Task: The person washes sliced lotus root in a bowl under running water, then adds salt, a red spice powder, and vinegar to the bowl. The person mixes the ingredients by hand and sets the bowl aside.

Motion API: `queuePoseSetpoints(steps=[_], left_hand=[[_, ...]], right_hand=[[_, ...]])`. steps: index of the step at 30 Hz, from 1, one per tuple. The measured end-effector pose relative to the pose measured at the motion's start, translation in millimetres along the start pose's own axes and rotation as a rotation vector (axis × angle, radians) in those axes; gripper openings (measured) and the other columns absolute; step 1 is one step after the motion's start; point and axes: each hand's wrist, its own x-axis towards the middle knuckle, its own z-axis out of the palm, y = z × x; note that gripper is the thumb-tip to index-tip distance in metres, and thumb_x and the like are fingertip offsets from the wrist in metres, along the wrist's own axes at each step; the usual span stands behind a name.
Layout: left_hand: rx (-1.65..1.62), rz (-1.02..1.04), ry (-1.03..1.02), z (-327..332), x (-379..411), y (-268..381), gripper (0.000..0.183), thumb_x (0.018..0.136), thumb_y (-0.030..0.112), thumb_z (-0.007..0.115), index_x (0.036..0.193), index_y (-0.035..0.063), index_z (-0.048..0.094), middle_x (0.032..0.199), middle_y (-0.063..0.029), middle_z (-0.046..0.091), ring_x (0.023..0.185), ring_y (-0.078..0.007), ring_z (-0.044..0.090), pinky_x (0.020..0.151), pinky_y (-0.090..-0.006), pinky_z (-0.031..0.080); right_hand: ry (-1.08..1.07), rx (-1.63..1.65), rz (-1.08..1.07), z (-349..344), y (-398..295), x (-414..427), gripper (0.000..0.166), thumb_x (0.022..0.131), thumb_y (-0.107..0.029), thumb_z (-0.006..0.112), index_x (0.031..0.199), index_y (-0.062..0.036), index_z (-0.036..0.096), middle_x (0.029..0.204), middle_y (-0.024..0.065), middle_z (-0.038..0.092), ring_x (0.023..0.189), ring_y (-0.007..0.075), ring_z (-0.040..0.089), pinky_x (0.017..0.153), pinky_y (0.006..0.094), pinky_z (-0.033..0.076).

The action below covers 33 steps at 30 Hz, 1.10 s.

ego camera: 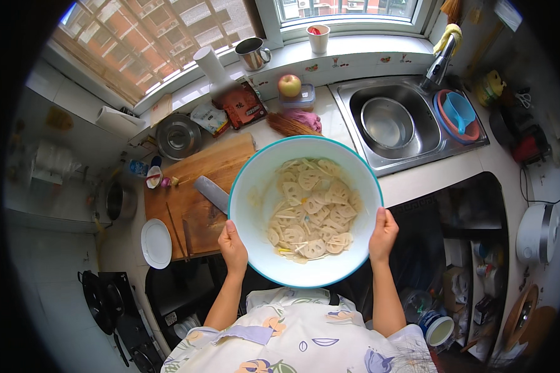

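A large white basin with a teal rim (pixel 256 186) is held up in front of my body, over the counter's front edge. Sliced lotus root (pixel 315 205) lies in it, with thin pale strips and small yellow bits. My left hand (pixel 233 249) grips the rim at the left, thumb on top. At the right side my right hand (pixel 382 235) holds the rim the same way; the fingers beneath are hidden. Behind the basin, on a wooden cutting board (pixel 191 168), a cleaver (pixel 211 192) is partly covered by it. A pair of chopsticks (pixel 177 231) also lies there.
A steel sink (pixel 354 135) at the right holds a metal bowl (pixel 387 122), with plastic basins (pixel 471 133) beside it. An apple (pixel 289 86) on a lidded box, a brush (pixel 289 125) and food packets (pixel 242 105) stand behind. A white plate (pixel 156 243) sits left.
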Motion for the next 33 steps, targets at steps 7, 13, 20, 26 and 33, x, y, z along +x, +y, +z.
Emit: queuePoseSetpoints(steps=[7,13,20,26,33], left_hand=[[-0.055,-0.107,-0.012,31,-10,-32,0.045,0.099,0.033,0.034,0.077,0.0003,0.055,0.067,0.0018,0.054,0.061,-0.0042,0.045,0.056,-0.0208,0.038],[-0.023,-0.029,-0.138,46,5,-46,0.044,0.100,0.030,0.033,0.073,-0.0006,0.052,0.061,0.0037,0.047,0.056,-0.0056,0.040,0.051,-0.0224,0.034],[0.203,0.167,-0.125,43,-15,15,0.042,0.099,0.028,0.036,0.071,0.0002,0.049,0.060,0.0037,0.044,0.056,-0.0052,0.037,0.050,-0.0236,0.033],[0.061,-0.032,-0.117,11,-5,-19,0.043,0.099,0.028,0.034,0.080,-0.0038,0.056,0.067,0.0004,0.055,0.061,-0.0058,0.047,0.056,-0.0243,0.040],[-0.003,-0.073,-0.020,59,-17,-60,0.046,0.099,0.032,0.035,0.075,-0.0030,0.052,0.064,0.0010,0.049,0.061,-0.0075,0.041,0.056,-0.0258,0.039]], right_hand=[[-0.027,-0.147,-0.143,-24,-33,37,0.038,0.094,-0.019,0.049,0.063,-0.0007,0.035,0.056,0.0016,0.029,0.054,0.0094,0.026,0.047,0.0277,0.027],[0.045,-0.051,-0.048,-33,1,36,0.041,0.095,-0.021,0.047,0.061,-0.0012,0.033,0.054,-0.0008,0.029,0.054,0.0078,0.026,0.046,0.0274,0.026],[0.170,0.139,0.046,-39,25,8,0.036,0.096,-0.023,0.045,0.067,-0.0021,0.045,0.059,-0.0049,0.041,0.055,0.0045,0.032,0.049,0.0221,0.030],[0.016,-0.066,0.034,-21,32,4,0.041,0.095,-0.022,0.048,0.061,-0.0042,0.032,0.056,-0.0032,0.028,0.056,0.0062,0.026,0.047,0.0263,0.025],[-0.009,-0.141,-0.085,-37,-1,54,0.041,0.094,-0.021,0.050,0.062,-0.0017,0.034,0.055,-0.0008,0.029,0.054,0.0076,0.026,0.046,0.0259,0.026]])
